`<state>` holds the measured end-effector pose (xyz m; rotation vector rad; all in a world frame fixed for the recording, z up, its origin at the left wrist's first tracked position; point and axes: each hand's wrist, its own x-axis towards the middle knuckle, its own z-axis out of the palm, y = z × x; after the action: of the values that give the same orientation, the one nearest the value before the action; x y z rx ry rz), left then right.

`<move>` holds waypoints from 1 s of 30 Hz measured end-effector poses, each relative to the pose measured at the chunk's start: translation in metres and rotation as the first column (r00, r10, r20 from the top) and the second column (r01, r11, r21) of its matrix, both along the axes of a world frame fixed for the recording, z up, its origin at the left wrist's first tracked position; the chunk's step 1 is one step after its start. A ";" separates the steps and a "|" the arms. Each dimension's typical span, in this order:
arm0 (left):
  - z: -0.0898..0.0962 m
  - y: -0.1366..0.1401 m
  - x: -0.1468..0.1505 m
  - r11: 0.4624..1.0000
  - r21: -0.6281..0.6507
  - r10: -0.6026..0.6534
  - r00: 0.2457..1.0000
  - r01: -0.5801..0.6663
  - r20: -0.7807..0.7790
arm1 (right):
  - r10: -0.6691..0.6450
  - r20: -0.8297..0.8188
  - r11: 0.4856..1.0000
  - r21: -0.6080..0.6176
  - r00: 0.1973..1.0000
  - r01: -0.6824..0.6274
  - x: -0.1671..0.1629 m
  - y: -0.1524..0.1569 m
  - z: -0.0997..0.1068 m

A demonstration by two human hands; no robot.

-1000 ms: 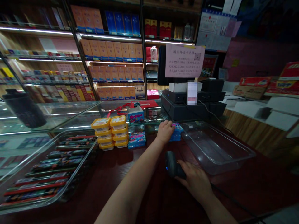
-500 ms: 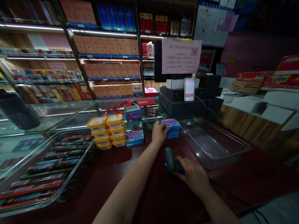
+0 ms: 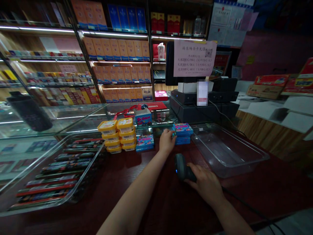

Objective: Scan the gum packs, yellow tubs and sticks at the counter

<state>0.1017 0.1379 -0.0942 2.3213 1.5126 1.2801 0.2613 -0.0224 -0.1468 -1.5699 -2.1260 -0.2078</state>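
Observation:
My right hand [image 3: 207,182] is wrapped round the handle of a black barcode scanner [image 3: 181,168], its small blue light lit and its head over the dark red counter. My left hand [image 3: 167,142] reaches forward with the fingers pinched on a small blue packet [image 3: 174,133], mostly hidden by them. Just right of those fingertips stands a stack of blue-and-pink candy packets [image 3: 183,133]. A lower stack of similar packets [image 3: 144,143] lies to the left, beside several yellow-lidded tubs [image 3: 119,135] piled in two columns. Behind them is an opened blue box [image 3: 143,117].
A clear plastic tray [image 3: 234,153] lies at the right; another tray [image 3: 73,192] full of dark, stick-shaped packs is at the left. The scanner's cable [image 3: 244,204] runs rightward. Beyond are a monitor [image 3: 170,63] with a paper sign, a dark bottle [image 3: 29,111] and stocked shelves.
The view has swung slightly left, so the scene shifts right. My left hand has drawn a little leftward from the packet stack. The scanner stays in my right hand.

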 end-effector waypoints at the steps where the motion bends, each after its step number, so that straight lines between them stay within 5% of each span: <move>1: -0.003 -0.007 -0.008 1.000 0.012 0.012 1.000 -0.012 -0.020 | 0.010 0.000 1.000 0.009 1.000 -0.010 0.001 0.001 -0.002; 5: -0.011 -0.033 -0.049 0.984 0.029 0.178 0.973 -0.176 -0.147 | 0.035 0.013 0.999 -0.001 0.999 -0.035 0.004 0.001 -0.005; 9: -0.017 -0.045 -0.082 0.881 0.061 0.458 0.811 -0.470 -0.365 | 0.052 0.028 0.999 -0.017 0.998 -0.051 0.007 0.001 -0.005; 11: -0.019 -0.046 -0.092 0.847 0.062 0.495 0.739 -0.529 -0.457 | 0.049 0.026 0.999 -0.020 0.998 -0.048 0.008 0.002 -0.006; 21: -0.013 -0.059 -0.111 0.954 0.138 0.296 0.758 -0.267 -0.581 | 0.030 0.022 0.999 -0.038 0.999 -0.029 0.005 0.000 -0.005; 24: -0.004 -0.071 -0.111 0.966 0.144 0.258 0.862 -0.216 -0.437 | 0.021 0.015 1.000 -0.011 1.000 -0.021 0.004 0.000 -0.006; 27: -0.003 -0.080 -0.106 0.973 0.121 0.207 0.974 -0.196 -0.091 | 0.032 0.005 0.999 0.007 0.999 -0.032 0.004 0.000 -0.009; 29: -0.008 -0.082 -0.102 0.984 0.028 0.164 0.950 -0.178 0.265 | 0.031 0.013 0.999 0.009 0.999 -0.031 0.003 -0.001 -0.010; 30: -0.013 -0.082 -0.100 0.991 -0.046 0.133 0.881 -0.126 0.455 | 0.027 0.019 1.000 0.009 0.999 -0.027 0.003 -0.001 -0.011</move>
<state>0.0017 0.0558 -0.1070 1.7501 1.5149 1.6905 0.2646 -0.0232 -0.1575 -1.5386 -2.1565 -0.2245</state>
